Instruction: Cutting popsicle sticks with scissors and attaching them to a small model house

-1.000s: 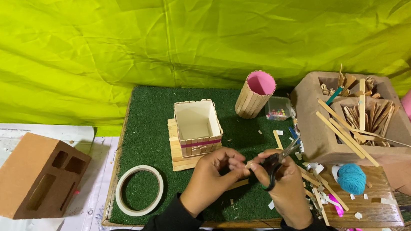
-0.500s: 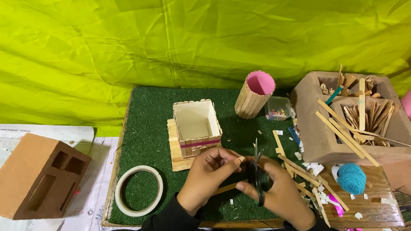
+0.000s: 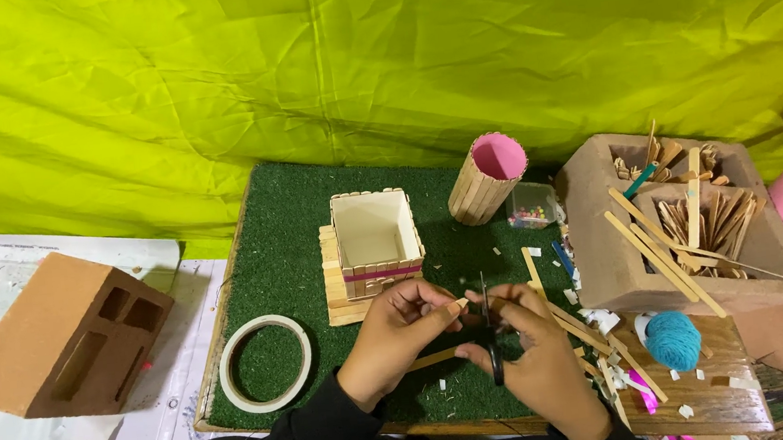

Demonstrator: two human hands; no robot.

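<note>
Now black scissors [image 3: 491,340] bite a pale stick [image 3: 458,305].

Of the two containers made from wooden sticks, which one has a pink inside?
The round stick cup, tilted on the green mat. The square stick box beside it is pale inside.

Hobby craft workspace. Indicators: crumpled yellow-green fabric backdrop [image 3: 207,94], green artificial-turf mat [image 3: 296,220], small open box built of flat wooden sticks [image 3: 376,241], brown hollow block holding loose sticks [image 3: 605,247], white tape ring [image 3: 266,363], teal yarn ball [image 3: 673,339].

Stick box [image 3: 376,241] left of cup [image 3: 487,178]
</note>
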